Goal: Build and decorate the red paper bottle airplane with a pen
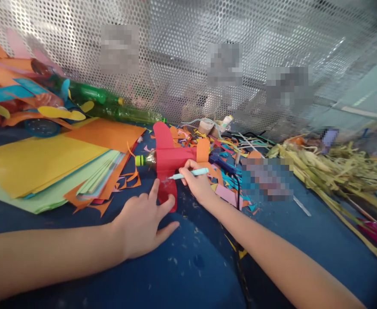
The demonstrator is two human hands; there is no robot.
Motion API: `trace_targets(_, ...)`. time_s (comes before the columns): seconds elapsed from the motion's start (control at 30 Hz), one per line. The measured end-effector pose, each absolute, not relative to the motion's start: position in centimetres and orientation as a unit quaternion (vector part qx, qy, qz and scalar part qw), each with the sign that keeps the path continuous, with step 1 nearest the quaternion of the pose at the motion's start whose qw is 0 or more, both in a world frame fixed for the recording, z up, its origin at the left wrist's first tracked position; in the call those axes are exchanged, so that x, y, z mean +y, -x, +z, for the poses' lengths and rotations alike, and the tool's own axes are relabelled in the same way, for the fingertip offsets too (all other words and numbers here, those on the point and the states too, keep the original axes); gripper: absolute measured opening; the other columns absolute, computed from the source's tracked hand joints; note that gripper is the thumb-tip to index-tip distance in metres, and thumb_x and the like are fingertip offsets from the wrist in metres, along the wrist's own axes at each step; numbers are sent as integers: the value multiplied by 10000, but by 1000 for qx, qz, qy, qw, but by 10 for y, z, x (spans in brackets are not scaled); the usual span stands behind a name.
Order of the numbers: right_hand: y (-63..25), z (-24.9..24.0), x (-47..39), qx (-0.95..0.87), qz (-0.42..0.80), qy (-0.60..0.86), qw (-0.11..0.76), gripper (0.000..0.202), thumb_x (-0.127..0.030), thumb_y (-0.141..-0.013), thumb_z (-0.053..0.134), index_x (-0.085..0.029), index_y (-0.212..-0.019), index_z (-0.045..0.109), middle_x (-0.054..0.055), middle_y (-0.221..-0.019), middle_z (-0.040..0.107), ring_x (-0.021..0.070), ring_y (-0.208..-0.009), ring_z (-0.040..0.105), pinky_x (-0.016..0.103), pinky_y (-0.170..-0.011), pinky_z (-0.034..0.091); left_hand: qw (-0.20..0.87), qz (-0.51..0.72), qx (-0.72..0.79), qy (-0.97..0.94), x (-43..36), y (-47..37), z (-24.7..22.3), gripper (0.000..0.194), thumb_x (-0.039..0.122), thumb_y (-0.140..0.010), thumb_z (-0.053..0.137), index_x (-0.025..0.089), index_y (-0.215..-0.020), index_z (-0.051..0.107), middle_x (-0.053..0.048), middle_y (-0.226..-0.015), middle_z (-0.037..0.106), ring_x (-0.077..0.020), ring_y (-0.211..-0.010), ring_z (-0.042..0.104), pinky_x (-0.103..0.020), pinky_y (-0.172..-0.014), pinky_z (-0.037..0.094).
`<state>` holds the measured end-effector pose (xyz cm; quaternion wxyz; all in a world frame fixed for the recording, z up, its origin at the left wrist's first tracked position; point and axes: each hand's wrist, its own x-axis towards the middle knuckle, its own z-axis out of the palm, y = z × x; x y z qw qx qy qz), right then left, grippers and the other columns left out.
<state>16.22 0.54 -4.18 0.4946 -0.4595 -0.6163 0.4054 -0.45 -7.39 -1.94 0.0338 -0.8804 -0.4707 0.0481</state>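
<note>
While left hand (143, 219) pins, plane (169, 161) ahead

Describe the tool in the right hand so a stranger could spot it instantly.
Start at the stack of coloured paper sheets on the blue table; just right lies a red paper plane. The right hand holds a slim light-teal craft knife over its wing, the only pen-shaped thing there.
</note>
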Motion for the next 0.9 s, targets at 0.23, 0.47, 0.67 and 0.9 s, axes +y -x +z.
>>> trace_targets(0.23, -160, -39, 2, -605, 414, 460, 501, 256, -178, -786, 525, -215, -582, 375, -89, -435, 416, 91, -441, 384, 225, -476, 299, 33, 44, -472, 880, -75, 4, -18, 572, 574, -911, 283, 254, -1344, 474, -292, -1410, 368, -337, -802, 673, -420, -630, 517)
trace_targets(0.47, -160, -39, 0, -604, 456, 442, 482, 317, -395, -923, 415, -214, -666, 457, -62, -451, 488, 104, -433, 429, 235, -484, 340, 10, 52, -474, 879, -74, 1, -14, 536, 532, -918, 319, 244, -1339, 483, -306, -1414, 349, -330, -811, 667, -425, -653, 517)
trace_targets(0.67, -166, -38, -1, -629, 473, 441, 432, 273, -390, -897, 506, -201, -700, 504, -82, -442, 422, 82, -411, 355, 225, -447, 274, 9, 35, -466, 884, -75, 4, -18, 526, 546, -910, 325, 261, -1319, 491, -293, -1413, 361, -349, -848, 653, -440, -648, 513)
trace_targets(0.9, -167, -37, -3, -611, 452, 478, 440, 295, -388, -919, 466, -203, -690, 484, -86, -439, 385, 86, -409, 326, 238, -442, 242, 21, 35, -460, 887, -74, 3, -20, 542, 567, -907, 294, 263, -1317, 477, -268, -1370, 439, -320, -755, 642, -424, -588, 504)
